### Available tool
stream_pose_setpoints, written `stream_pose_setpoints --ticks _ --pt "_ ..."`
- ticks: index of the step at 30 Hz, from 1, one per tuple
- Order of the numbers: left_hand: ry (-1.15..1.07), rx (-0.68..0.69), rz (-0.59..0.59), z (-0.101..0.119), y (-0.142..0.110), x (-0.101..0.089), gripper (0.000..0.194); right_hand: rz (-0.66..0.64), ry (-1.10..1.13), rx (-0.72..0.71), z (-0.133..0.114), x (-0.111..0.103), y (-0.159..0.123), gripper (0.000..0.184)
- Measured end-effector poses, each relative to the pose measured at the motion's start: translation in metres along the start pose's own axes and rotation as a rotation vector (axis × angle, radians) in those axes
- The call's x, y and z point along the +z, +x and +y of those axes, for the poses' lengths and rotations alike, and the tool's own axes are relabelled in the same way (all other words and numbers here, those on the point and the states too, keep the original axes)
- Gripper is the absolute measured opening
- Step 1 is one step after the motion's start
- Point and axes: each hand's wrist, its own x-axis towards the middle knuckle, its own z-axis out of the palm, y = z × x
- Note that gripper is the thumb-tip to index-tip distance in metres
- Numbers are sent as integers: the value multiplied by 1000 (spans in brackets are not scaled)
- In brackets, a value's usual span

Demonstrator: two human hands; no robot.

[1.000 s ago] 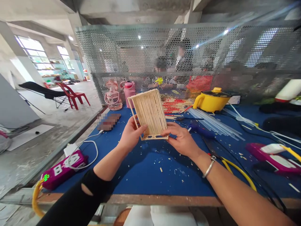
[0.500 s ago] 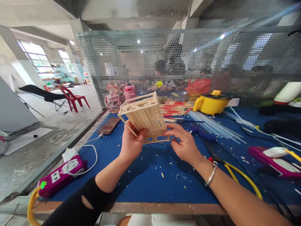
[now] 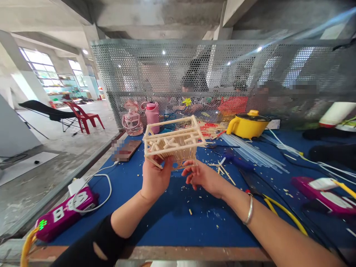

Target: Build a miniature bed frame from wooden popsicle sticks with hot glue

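My left hand [image 3: 154,178] grips a small box-shaped frame of pale wooden sticks [image 3: 172,142] from below and holds it up above the blue table [image 3: 172,218]. The frame is tilted so that its open top with crossed braces faces me. My right hand [image 3: 201,176] hovers just under the frame's right corner, fingers loosely curled and spread, holding nothing. A metal bangle is on my right wrist.
A pink bottle [image 3: 152,113], a clear pink jug [image 3: 132,118], a phone [image 3: 126,150], a yellow pot [image 3: 247,123], red-tipped sticks [image 3: 210,129], clear glue sticks [image 3: 250,150] and a purple power strip [image 3: 62,213] lie around. A perforated metal screen [image 3: 222,74] backs the table, with people behind it.
The stick frame has been rolled from its flat slatted face to its open braced side. My right hand has let go of it and dropped slightly below.
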Motion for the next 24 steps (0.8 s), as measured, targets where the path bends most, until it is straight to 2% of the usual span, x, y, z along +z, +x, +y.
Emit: stream_pose_setpoints --ticks 3,5,8,11,16,21,24 --pt "-59 -46 -6 5 3 -1 35 162 49 -25 1 -16 7 29" --pt "-95 -158 -40 8 7 -1 39 231 76 -61 -2 -24 9 19" --pt "-111 -333 -144 6 8 0 39 270 49 -168 -8 -27 9 32" --pt "-63 -400 -238 -1 4 2 38 206 -20 -267 -13 -22 7 34" --pt "95 -352 -279 -3 -6 5 41 81 -35 -314 -13 -21 8 41" --pt "204 -240 -306 10 -9 3 51 9 -16 -340 -12 -25 8 45" --pt "173 -182 -366 21 -12 1 56 -21 -30 -359 -16 -24 5 48"
